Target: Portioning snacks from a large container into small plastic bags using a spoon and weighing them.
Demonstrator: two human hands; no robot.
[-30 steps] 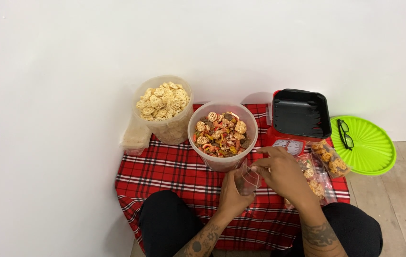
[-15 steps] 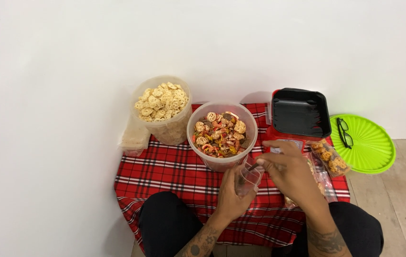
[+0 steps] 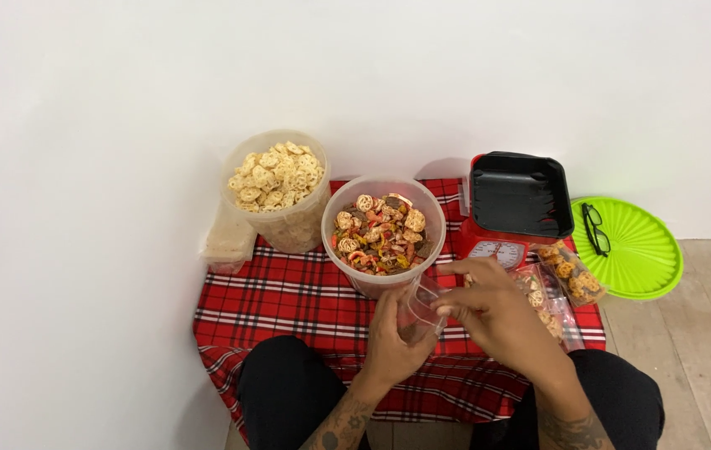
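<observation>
At the far left edge of the red tartan cloth (image 3: 289, 296) we see a flat pale packet (image 3: 226, 242) lying half off the fabric, its contents unclear. Beside it, near the back left corner, stands a tall translucent plastic tub of pale wheel-shaped crackers (image 3: 279, 190), heaped to the rim. Just right of it sits a round translucent tub of mixed red, yellow and brown snacks (image 3: 382, 233), touching or nearly touching the first.

In front of that mixed tub, over the middle of the cloth, our left hand (image 3: 390, 333) curls around a small clear plastic pouch (image 3: 419, 307), held upright from below. Our right hand (image 3: 497, 312) pinches the pouch's upper edge between thumb and fingertips. Compared with a second ago, the pouch has lifted slightly toward the mixed tub and its mouth looks pulled wider, so we judge it is being opened; it appears empty.

Behind the right hand, at the back right corner, stands a red kitchen scale with a black square tray (image 3: 512, 200). Along the right edge lie clear bags of filled snacks (image 3: 568, 273), partly hidden by the wrist. Off the cloth, on the wooden floor, a round lime-green ribbed lid (image 3: 639, 250) carries black-framed glasses (image 3: 594, 228).
</observation>
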